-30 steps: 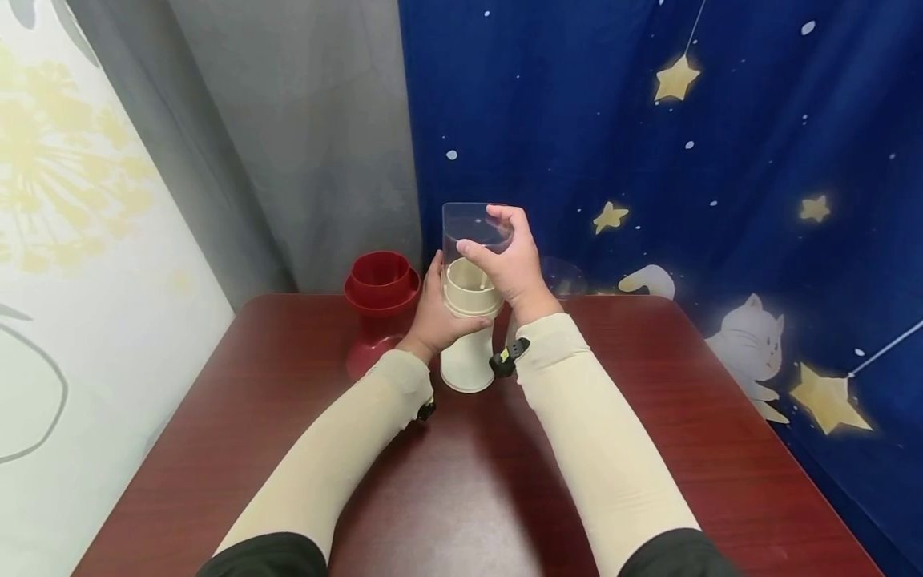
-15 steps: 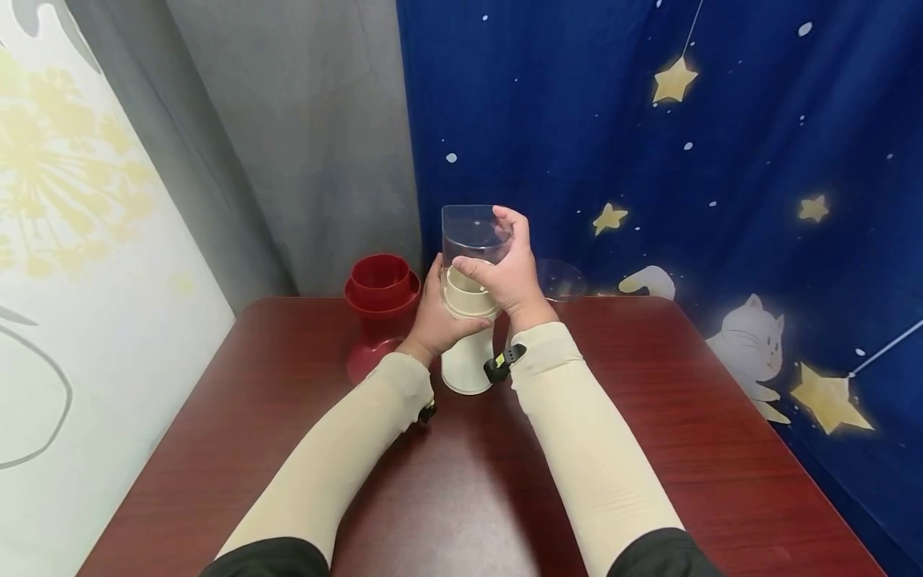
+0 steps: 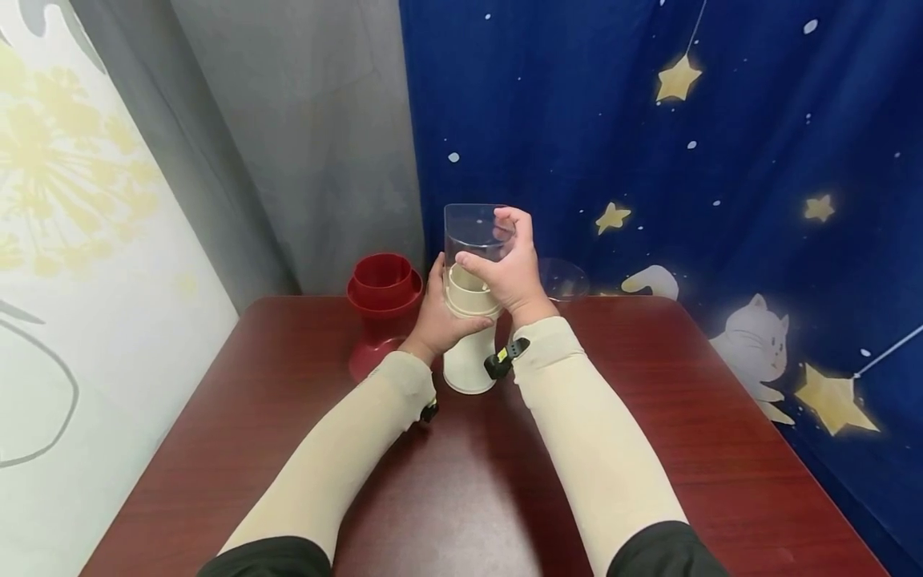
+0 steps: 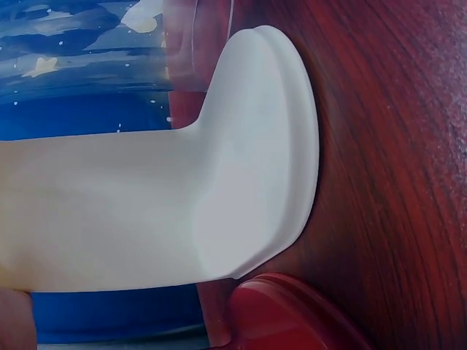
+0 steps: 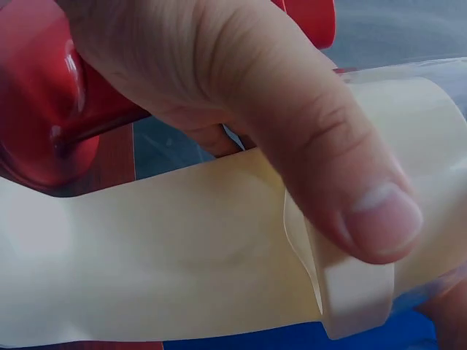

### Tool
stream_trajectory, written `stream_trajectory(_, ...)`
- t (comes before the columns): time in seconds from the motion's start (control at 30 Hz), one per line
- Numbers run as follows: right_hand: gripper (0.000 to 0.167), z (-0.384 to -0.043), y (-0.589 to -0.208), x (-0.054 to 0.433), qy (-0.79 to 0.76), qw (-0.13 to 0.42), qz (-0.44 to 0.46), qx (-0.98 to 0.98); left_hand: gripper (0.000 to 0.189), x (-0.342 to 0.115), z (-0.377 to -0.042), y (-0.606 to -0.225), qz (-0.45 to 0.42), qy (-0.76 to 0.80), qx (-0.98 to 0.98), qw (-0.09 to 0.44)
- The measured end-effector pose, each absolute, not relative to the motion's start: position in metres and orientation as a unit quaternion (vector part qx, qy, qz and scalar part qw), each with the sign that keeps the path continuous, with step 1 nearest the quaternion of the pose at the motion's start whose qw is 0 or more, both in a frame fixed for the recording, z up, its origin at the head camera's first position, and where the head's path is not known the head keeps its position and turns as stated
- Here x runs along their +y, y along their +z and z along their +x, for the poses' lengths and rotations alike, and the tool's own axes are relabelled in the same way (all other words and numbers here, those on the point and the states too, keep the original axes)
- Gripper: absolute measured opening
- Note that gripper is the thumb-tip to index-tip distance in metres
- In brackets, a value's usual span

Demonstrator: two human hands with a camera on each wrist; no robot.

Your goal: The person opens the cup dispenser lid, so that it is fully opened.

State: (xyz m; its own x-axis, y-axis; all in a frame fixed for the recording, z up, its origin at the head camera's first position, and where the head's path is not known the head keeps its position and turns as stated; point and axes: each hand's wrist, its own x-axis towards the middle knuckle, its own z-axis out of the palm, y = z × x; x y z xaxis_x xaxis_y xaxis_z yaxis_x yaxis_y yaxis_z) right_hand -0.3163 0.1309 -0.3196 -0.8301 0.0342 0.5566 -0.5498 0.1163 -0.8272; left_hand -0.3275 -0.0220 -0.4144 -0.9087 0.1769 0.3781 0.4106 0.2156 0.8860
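A cream plastic stand [image 3: 470,365] with a wide base and a rimmed upper cup stands upright on the table. My left hand [image 3: 441,319] grips it just under the cup; in the right wrist view the left thumb [image 5: 350,182] lies across its rim. Around the cup sits a clear plastic cylinder [image 3: 469,250], its upper part rising above the cream piece. My right hand [image 3: 515,268] holds this cylinder from the right, thumb in front and fingers curved behind. The left wrist view shows the stand's flared base [image 4: 252,160] flat on the wood.
A red stand [image 3: 382,300] of similar shape is just left of the cream one. Behind my right wrist is another clear container [image 3: 564,280], partly hidden. The reddish-brown table [image 3: 447,497] ends at grey [image 3: 324,160] and blue curtains [image 3: 577,120].
My right thumb has slid slightly lower on the clear cylinder, and its fingers have shifted a little. My left hand keeps its hold on the cream stand.
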Motion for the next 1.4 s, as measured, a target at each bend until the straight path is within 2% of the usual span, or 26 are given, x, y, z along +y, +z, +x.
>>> stream_trajectory(0.9,0.086,-0.3110,-0.3183,0.1313,0.603,0.248,0.181,-0.737,0.143,-0.0253,-0.3285,-0.4153,-0.188,-0.586,-0.783,0.086)
stream_trajectory(1.4,0.084,-0.3164,-0.3115,0.1329,0.624,0.235,0.174,-0.725,0.140,-0.0227,-0.3277,-0.4142,-0.178,-0.577,-0.792,0.088)
